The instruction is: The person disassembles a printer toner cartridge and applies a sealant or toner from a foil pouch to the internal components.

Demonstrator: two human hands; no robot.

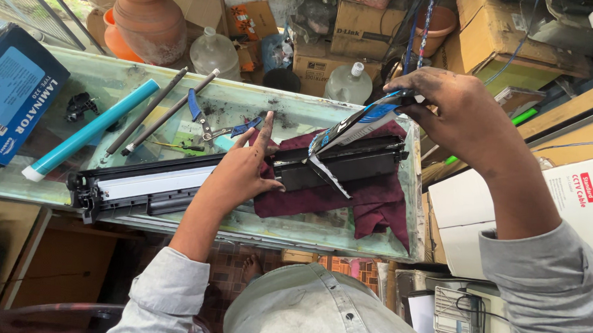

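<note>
Left hand [244, 168] lies flat on the long black toner cartridge [197, 179], fingers spread. The cartridge lies across a maroon cloth [367, 202] on the glass table [115, 81]. Right hand [453, 109] pinches a blue-and-white pouch [357, 126], tilted, its lower end at the cartridge — contact unclear. Behind: cyan drum [87, 133], two dark rods [157, 109], blue-handled pliers [203, 120].

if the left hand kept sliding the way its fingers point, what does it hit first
Probably the blue-handled pliers on the glass table: the left hand, resting on the black toner cartridge, points up and away toward them. Depth is unclear.
</note>
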